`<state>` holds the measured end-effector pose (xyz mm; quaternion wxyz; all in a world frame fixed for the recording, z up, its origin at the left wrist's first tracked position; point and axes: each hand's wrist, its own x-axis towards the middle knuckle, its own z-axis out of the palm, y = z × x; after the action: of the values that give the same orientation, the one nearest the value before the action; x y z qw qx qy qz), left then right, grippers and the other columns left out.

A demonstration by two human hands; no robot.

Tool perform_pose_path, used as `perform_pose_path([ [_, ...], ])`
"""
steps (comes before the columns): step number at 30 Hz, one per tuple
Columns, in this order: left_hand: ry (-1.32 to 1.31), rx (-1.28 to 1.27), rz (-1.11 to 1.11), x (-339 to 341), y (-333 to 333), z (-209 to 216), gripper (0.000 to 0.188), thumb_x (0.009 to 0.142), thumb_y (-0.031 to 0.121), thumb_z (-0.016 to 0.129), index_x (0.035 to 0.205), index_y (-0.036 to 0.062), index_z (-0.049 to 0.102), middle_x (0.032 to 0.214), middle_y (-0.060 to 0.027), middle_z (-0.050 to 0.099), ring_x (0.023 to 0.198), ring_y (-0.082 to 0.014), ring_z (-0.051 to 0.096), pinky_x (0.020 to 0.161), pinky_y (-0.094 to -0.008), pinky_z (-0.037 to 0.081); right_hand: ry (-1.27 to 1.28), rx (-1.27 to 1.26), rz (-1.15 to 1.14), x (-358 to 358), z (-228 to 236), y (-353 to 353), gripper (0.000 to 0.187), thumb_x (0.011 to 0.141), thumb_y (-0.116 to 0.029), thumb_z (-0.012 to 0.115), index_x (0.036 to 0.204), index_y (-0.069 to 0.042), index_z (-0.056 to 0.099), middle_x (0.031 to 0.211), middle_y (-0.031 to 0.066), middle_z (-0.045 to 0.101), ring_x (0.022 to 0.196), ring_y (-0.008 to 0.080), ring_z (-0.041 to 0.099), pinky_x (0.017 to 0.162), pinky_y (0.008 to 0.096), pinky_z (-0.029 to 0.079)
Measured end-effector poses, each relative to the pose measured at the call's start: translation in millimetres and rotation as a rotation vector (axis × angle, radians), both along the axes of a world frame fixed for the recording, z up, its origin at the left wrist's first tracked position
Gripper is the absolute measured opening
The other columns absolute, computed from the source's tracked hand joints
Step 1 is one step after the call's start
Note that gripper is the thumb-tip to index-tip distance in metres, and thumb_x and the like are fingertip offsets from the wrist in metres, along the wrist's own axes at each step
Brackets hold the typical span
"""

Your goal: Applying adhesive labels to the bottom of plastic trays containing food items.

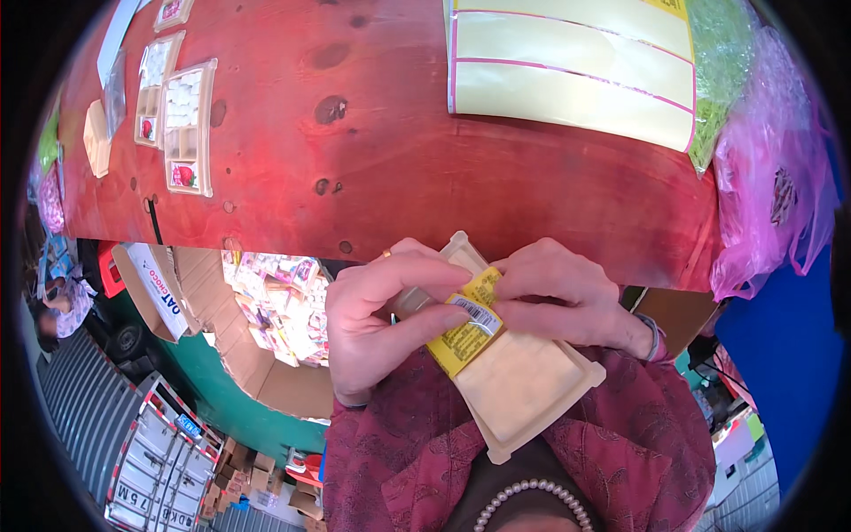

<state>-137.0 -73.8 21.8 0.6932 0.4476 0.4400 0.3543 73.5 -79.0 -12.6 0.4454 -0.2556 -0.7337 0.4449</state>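
A shallow beige tray [532, 383] is held tilted close in front of my chest, near the table's front edge. Across its middle runs a yellow label [459, 348] with a white barcode patch. My left hand [377, 315] is closed on the tray's left side, its thumb pressing on the label beside the barcode. From the other side my right hand [563, 297] is closed over the label's upper right part, fingertips bent down onto it. The fingers hide part of the label and the tray's far end.
Sheets of pale yellow label strips [567, 89] lie on the red table [390, 168]. Filled compartment trays [186, 124] sit at the far left. A pink plastic bag [767, 168] hangs at the right edge. Below left, an open cardboard box [288, 386] holds many small packages.
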Motion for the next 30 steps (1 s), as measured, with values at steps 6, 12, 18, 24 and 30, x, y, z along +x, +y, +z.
perform_pose_path([
  [6, 0.066, 0.000, -0.099, -1, 8, 7, 0.029, 0.061, -0.009, 0.070, 0.088, -0.0061, 0.062, 0.084, -0.0151, 0.062, 0.080, -0.0210, 0.057, 0.071, -0.0299, 0.045, -0.021, 0.087, -0.052, -3, -4, -7, 0.020, 0.065, -0.004, 0.069, 0.082, 0.003, 0.063, 0.089, 0.0133, 0.059, 0.079, 0.0278, 0.059, 0.071, 0.0382, 0.055],
  [12, 0.104, 0.297, -0.128, -11, 5, -4, 0.023, 0.061, -0.004, 0.068, 0.082, -0.0053, 0.062, 0.078, -0.0133, 0.061, 0.079, -0.0247, 0.055, 0.073, -0.0344, 0.043, -0.040, 0.137, -0.009, -8, -3, -8, 0.022, 0.066, -0.006, 0.069, 0.085, 0.004, 0.065, 0.089, 0.0136, 0.059, 0.078, 0.0281, 0.059, 0.072, 0.0373, 0.055],
  [18, 0.233, 0.327, 0.017, -9, 0, -8, 0.018, 0.061, 0.007, 0.069, 0.074, -0.0036, 0.061, 0.083, -0.0138, 0.060, 0.084, -0.0277, 0.054, 0.075, -0.0366, 0.042, -0.076, 0.151, -0.026, -9, -6, -9, 0.021, 0.067, -0.006, 0.069, 0.086, 0.002, 0.066, 0.090, 0.0148, 0.060, 0.080, 0.0276, 0.058, 0.075, 0.0384, 0.055],
  [24, 0.465, 0.433, -0.059, -14, -2, -1, 0.023, 0.057, 0.014, 0.073, 0.072, 0.0011, 0.061, 0.095, -0.0143, 0.058, 0.096, -0.0312, 0.051, 0.082, -0.0397, 0.040, -0.126, 0.204, -0.093, -8, -7, -5, 0.022, 0.066, -0.004, 0.069, 0.086, 0.002, 0.065, 0.092, 0.0147, 0.059, 0.081, 0.0275, 0.058, 0.077, 0.0393, 0.056],
  [30, 0.542, 0.400, -0.121, -12, -2, -1, 0.030, 0.056, 0.020, 0.077, 0.074, 0.0021, 0.062, 0.103, -0.0129, 0.057, 0.105, -0.0319, 0.048, 0.088, -0.0418, 0.038, -0.199, 0.278, -0.157, -9, -13, -7, 0.027, 0.063, -0.004, 0.070, 0.089, 0.002, 0.064, 0.095, 0.0146, 0.058, 0.083, 0.0281, 0.058, 0.076, 0.0398, 0.056],
])
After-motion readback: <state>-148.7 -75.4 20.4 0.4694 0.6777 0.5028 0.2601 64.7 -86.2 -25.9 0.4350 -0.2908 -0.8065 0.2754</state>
